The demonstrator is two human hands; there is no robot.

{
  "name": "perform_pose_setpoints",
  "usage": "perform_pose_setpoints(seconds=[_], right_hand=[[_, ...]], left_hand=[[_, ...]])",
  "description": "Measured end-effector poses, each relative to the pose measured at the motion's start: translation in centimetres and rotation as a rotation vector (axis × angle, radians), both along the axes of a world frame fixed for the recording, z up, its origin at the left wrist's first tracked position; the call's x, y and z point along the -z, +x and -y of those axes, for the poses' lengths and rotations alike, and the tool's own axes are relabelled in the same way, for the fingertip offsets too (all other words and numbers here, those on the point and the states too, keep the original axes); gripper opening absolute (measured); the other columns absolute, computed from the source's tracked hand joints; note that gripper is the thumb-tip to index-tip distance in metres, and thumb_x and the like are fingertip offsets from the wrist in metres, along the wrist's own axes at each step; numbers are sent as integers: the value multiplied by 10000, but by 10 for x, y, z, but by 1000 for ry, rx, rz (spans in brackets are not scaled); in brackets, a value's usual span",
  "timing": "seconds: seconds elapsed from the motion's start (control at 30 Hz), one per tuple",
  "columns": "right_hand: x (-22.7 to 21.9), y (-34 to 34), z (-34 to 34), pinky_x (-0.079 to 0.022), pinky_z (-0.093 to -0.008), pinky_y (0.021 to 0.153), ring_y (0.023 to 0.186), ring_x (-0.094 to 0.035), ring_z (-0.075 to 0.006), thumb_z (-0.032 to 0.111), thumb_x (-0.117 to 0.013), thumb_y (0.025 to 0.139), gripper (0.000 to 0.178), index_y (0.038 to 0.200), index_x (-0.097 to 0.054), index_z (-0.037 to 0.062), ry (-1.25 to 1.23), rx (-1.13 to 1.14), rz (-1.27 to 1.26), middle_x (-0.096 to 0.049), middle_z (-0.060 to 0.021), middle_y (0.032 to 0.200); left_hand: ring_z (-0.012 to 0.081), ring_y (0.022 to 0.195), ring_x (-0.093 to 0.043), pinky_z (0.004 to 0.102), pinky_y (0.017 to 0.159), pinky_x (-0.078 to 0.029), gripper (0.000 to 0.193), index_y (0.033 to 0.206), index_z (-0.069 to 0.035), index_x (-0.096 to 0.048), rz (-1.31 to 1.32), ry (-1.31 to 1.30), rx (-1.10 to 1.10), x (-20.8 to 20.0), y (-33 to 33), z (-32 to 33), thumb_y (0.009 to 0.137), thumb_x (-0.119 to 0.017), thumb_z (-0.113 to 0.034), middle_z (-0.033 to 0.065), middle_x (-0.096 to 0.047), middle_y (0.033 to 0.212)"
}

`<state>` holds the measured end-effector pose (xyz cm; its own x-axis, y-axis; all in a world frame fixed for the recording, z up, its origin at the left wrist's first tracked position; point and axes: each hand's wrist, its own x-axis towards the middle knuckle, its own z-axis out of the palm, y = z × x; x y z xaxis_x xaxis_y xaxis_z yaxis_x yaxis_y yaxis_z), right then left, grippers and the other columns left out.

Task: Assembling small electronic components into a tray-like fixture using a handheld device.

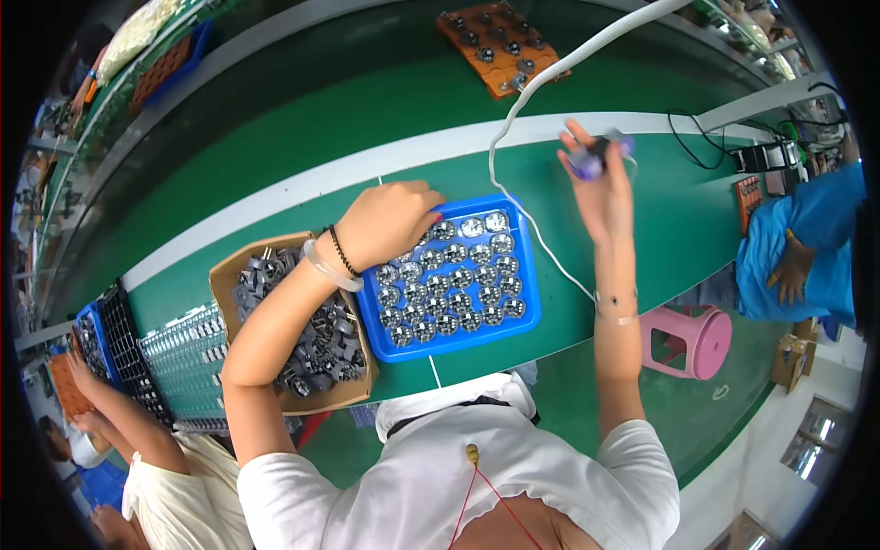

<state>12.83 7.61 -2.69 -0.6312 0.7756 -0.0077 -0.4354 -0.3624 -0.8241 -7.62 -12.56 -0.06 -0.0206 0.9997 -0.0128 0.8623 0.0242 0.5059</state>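
My left hand (pixel 390 220) bends over the far left corner of a blue plastic tray (pixel 440 346). Its fingers are curled together and their tips are partly hidden, so what they grip cannot be made out. Rows of round, shiny metallic parts (pixel 460 277) fill the tray. To the right, above the green table, my right hand (pixel 603 202) is raised with its fingers round a small black-and-purple object (pixel 591 160), blurred by motion. Under my left forearm stands an open cardboard box (pixel 359 390) heaped with small grey and black parts (pixel 335 344).
A white cable (pixel 500 170) hangs over the table between tray and right hand. At the back lies an orange board (pixel 490 69) bearing small parts. Clear plastic trays (pixel 183 357) stand left, near a co-worker (pixel 174 477). A pink stool (pixel 701 342) and a blue-clad person (pixel 802 238) are right.
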Motion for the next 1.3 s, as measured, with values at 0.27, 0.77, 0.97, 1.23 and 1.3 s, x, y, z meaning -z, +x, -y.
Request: perform_pose_setpoints(seconds=[0.27,0.77,0.97,1.23,1.3], right_hand=[[-41,48,101,-383,-486,964,1255,-386,-401,405,-657,804,471,1047,-534,20,139,-843,87,-354,-301,1357],[2,63,12,-437,-322,902,1006,-565,-187,155,-677,816,382,1122,-507,2,718,-411,645,-610,-115,1071],[-2,45,-36,-460,-307,863,963,-579,-173,204,-674,830,395,1116,-516,-18,549,-599,644,-611,-107,1028],[-13,36,22,-501,-266,730,918,-604,-169,215,-684,823,411,1107,-517,-31,422,-662,516,-620,-132,989],[-7,31,40,-500,-285,777,944,-597,-179,193,-700,806,420,1115,-510,-18,591,-469,437,-620,-138,996]], left_hand=[[248,873,-553,367,773,-448,150,875,-63,-629,-4,284,132,9,32,-22,754,-641,-152,68,-560,839],[258,821,-556,371,747,-454,108,848,-60,-628,14,275,91,5,32,-6,781,-628,-144,75,-574,809],[252,802,-563,368,729,-470,83,834,-53,-620,-40,290,14,6,24,6,770,-625,-106,74,-574,788],[240,819,-563,366,722,-469,97,825,-66,-631,-72,264,-20,6,18,13,764,-647,-140,57,-581,792],[237,826,-560,367,722,-468,107,827,-70,-634,-38,238,1,6,20,12,763,-652,-154,54,-580,795]])
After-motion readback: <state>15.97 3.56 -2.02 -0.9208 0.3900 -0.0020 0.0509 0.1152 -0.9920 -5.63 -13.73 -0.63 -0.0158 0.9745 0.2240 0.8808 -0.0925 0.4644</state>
